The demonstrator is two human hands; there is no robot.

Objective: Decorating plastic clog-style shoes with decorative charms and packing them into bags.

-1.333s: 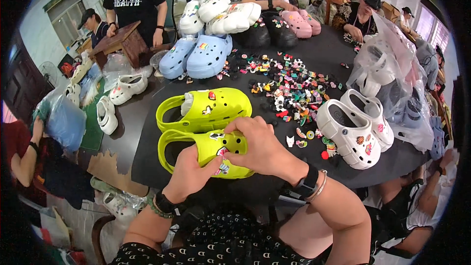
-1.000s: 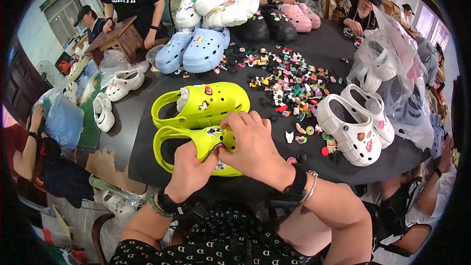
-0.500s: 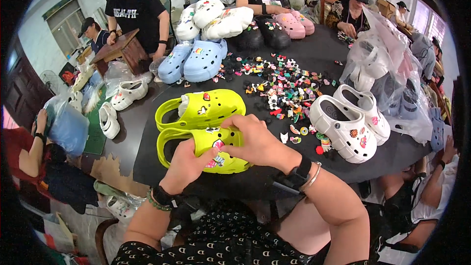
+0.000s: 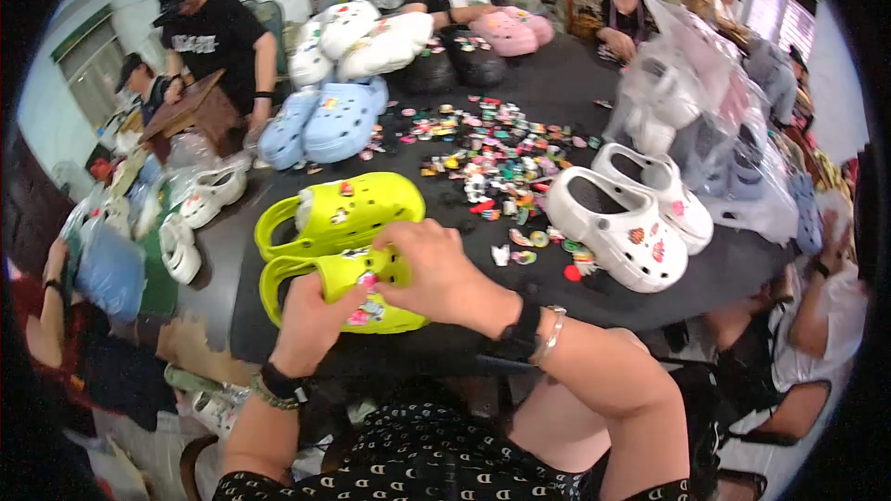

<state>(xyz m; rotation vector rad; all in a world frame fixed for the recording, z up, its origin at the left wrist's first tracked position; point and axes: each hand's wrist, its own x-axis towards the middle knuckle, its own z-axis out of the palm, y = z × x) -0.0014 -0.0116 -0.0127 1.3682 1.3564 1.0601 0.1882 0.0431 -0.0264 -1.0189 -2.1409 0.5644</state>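
Two lime-green clogs lie side by side in front of me. My left hand (image 4: 316, 320) closes round the nearer green clog (image 4: 408, 317), thumb on its upper. Fingers bent in a pinch, my right hand (image 4: 441, 278) presses at a pink shoe charm (image 4: 368, 280) on that same clog; part of the charm is hidden by the fingertips. Below it, more colourful charms (image 4: 364, 314) sit on the clog. Behind, the farther green clog (image 4: 376, 209) carries a red charm and a white one, with white stuffing in its opening.
A wide spread of loose charms (image 4: 501, 153) covers the dark table's middle. White clogs (image 4: 617, 223) with charms stand right of it, beside plastic-bagged shoes (image 4: 668, 93). Light-blue clogs (image 4: 339, 121), white, black and pink clogs (image 4: 506, 32) line the far side. Several people sit or stand around.
The whole scene has shifted left in the view as my head turned slightly. Both hands stay on the nearer green clog, the right fingers still at the pink charm.
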